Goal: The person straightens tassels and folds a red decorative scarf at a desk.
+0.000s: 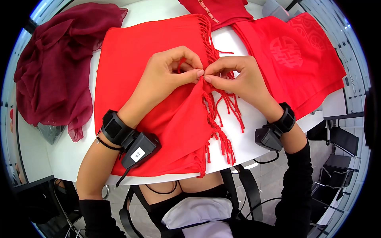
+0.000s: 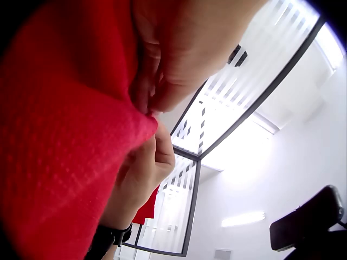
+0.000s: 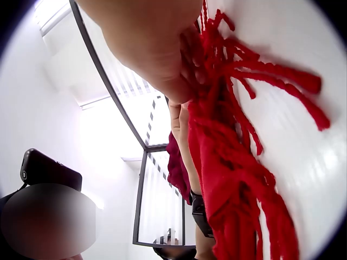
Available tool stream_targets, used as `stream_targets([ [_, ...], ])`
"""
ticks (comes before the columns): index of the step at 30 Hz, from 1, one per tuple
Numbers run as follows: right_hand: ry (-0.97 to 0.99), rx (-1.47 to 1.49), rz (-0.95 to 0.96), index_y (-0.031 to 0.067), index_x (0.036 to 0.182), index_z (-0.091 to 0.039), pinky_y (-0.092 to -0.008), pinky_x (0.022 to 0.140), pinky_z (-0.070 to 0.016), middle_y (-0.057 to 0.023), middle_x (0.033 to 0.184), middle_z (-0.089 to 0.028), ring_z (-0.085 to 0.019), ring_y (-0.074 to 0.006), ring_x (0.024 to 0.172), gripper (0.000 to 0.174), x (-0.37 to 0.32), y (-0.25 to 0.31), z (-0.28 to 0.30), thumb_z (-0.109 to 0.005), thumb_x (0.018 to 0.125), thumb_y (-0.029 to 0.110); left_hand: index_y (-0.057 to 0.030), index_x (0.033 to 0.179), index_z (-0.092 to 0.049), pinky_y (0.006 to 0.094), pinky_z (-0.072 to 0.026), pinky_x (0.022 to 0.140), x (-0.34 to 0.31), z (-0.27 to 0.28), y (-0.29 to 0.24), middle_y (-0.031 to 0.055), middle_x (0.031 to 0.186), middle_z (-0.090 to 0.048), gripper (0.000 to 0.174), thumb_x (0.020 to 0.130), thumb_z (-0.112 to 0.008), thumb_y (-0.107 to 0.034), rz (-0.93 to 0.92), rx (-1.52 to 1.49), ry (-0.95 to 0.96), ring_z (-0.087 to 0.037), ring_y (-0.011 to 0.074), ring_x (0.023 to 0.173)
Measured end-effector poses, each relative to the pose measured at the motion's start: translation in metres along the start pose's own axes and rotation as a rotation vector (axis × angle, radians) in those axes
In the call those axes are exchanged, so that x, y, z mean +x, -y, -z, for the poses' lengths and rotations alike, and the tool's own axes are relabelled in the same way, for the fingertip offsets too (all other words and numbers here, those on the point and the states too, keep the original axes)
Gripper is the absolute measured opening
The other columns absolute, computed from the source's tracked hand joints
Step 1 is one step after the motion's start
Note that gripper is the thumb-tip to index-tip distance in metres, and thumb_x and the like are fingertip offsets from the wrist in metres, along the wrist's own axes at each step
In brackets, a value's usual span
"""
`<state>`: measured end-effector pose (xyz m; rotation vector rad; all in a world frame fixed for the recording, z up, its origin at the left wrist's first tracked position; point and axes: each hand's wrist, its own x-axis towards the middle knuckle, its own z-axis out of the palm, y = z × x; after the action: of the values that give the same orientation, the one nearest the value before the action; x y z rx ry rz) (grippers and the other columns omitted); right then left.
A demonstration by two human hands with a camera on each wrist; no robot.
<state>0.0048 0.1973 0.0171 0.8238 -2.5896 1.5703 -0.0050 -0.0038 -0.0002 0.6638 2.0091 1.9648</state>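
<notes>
A bright red fringed scarf (image 1: 143, 43) lies folded on the white table, its twisted tassels (image 1: 225, 146) hanging along the right side. At that fringed edge, my left hand (image 1: 168, 69) pinches the scarf between thumb and forefinger, and a red strand shows inside its curled fingers. My right hand (image 1: 244, 79) pinches the same spot from the other side, fingertips right against the left ones. The cloth (image 2: 70, 141) rises to a small peak at the fingertips in the left wrist view. In the right wrist view, thick fringe strands (image 3: 271, 189) hang below the right hand (image 3: 152, 43).
A sheer burgundy scarf (image 1: 55, 67) is heaped at the left, above a clear plastic bag (image 1: 50, 133). Folded red cloth with a round emblem (image 1: 285, 51) lies at the right. Another dark red folded cloth (image 1: 234, 12) sits at the back. The table's front edge (image 1: 246, 156) is near the body.
</notes>
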Motion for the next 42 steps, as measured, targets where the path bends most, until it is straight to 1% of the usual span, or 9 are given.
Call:
stream_targets([
  [6,0.033,0.052,-0.046,-0.0006,0.079,-0.068,-0.0191,0.056,-0.0473,-0.0049,0.068,-0.065,-0.059,-0.0072,0.061,0.009,0.0005,-0.0014,-0.0001,-0.070,0.075,0.007,-0.0007,0.091,-0.055,0.0206,-0.0489,0.070,-0.0001,-0.0016,-0.0017,0.0026,0.087,-0.056,0.013,0.082,-0.064,-0.001,0.013,-0.045,-0.016,-0.055,0.0078,0.078],
  [15,0.161,0.308,-0.374,-0.0021,0.084,-0.068,-0.0189,0.060,-0.0472,-0.0059,0.072,-0.065,-0.060,-0.0075,0.065,0.018,0.0044,0.0058,0.0033,-0.071,0.076,0.013,-0.0010,0.092,-0.054,0.0203,-0.0477,0.070,-0.0019,-0.0038,-0.0024,0.0023,0.088,-0.056,0.011,0.083,-0.061,0.000,-0.026,-0.013,0.012,-0.056,0.0076,0.080],
  [18,0.171,0.331,-0.289,-0.0023,0.086,-0.067,-0.0190,0.061,-0.0470,-0.0066,0.073,-0.066,-0.060,-0.0075,0.066,0.019,0.0033,0.0018,-0.0009,-0.071,0.076,0.014,-0.0013,0.093,-0.054,0.0205,-0.0476,0.071,-0.0020,-0.0042,-0.0041,0.0023,0.088,-0.057,0.010,0.084,-0.060,0.000,-0.014,-0.038,0.013,-0.056,0.0078,0.080],
  [22,0.238,0.301,-0.335,-0.0019,0.085,-0.067,-0.0191,0.062,-0.0469,-0.0064,0.073,-0.066,-0.059,-0.0076,0.066,0.017,0.0037,0.0002,0.0036,-0.070,0.077,0.013,-0.0017,0.093,-0.054,0.0206,-0.0462,0.073,-0.0031,-0.0050,-0.0032,0.0016,0.088,-0.056,0.011,0.084,-0.059,0.001,-0.062,0.000,-0.002,-0.056,0.0078,0.081],
  [28,0.214,0.320,-0.333,-0.0017,0.082,-0.066,-0.0195,0.059,-0.0466,-0.0059,0.072,-0.065,-0.058,-0.0072,0.063,0.013,0.0030,0.0039,0.0055,-0.070,0.077,0.010,-0.0027,0.081,-0.058,0.0229,-0.0435,0.074,-0.0041,-0.0002,-0.0052,0.0026,0.088,-0.056,0.009,0.076,-0.063,0.002,-0.301,0.412,-0.006,-0.054,0.0104,0.083],
  [31,0.197,0.348,-0.313,-0.0021,0.080,-0.066,-0.0199,0.059,-0.0468,-0.0061,0.071,-0.065,-0.058,-0.0074,0.062,0.013,0.0023,0.0028,0.0050,-0.071,0.077,0.009,-0.0041,0.075,-0.061,0.0235,-0.0446,0.068,-0.0034,-0.0020,-0.0020,0.0032,0.083,-0.057,0.007,0.071,-0.066,-0.003,-0.340,0.388,-0.067,-0.056,0.0130,0.076],
  [34,0.176,0.380,-0.316,-0.0025,0.079,-0.065,-0.0201,0.059,-0.0474,-0.0066,0.070,-0.065,-0.058,-0.0080,0.062,0.013,0.0019,0.0033,0.0047,-0.072,0.076,0.008,-0.0038,0.074,-0.061,0.0235,-0.0444,0.069,-0.0044,-0.0027,-0.0040,0.0024,0.084,-0.056,0.007,0.070,-0.067,-0.004,-0.332,0.348,-0.082,-0.056,0.0129,0.078],
  [37,0.170,0.397,-0.307,-0.0027,0.079,-0.064,-0.0203,0.059,-0.0481,-0.0072,0.070,-0.065,-0.060,-0.0087,0.063,0.012,0.0017,0.0027,0.0052,-0.071,0.076,0.006,-0.0042,0.075,-0.061,0.0226,-0.0426,0.066,-0.0035,-0.0014,-0.0031,0.0020,0.086,-0.055,0.008,0.070,-0.068,-0.005,-0.408,0.400,-0.075,-0.054,0.0113,0.076],
  [42,0.152,0.365,-0.268,-0.0032,0.079,-0.064,-0.0206,0.060,-0.0492,-0.0077,0.070,-0.065,-0.062,-0.0096,0.064,0.010,0.0007,0.0007,0.0045,-0.070,0.076,0.004,-0.0044,0.077,-0.063,0.0195,-0.0351,0.057,-0.0072,-0.0007,-0.0067,-0.0012,0.078,-0.053,0.005,0.073,-0.066,-0.004,-0.197,0.417,-0.019,-0.046,0.0057,0.066],
])
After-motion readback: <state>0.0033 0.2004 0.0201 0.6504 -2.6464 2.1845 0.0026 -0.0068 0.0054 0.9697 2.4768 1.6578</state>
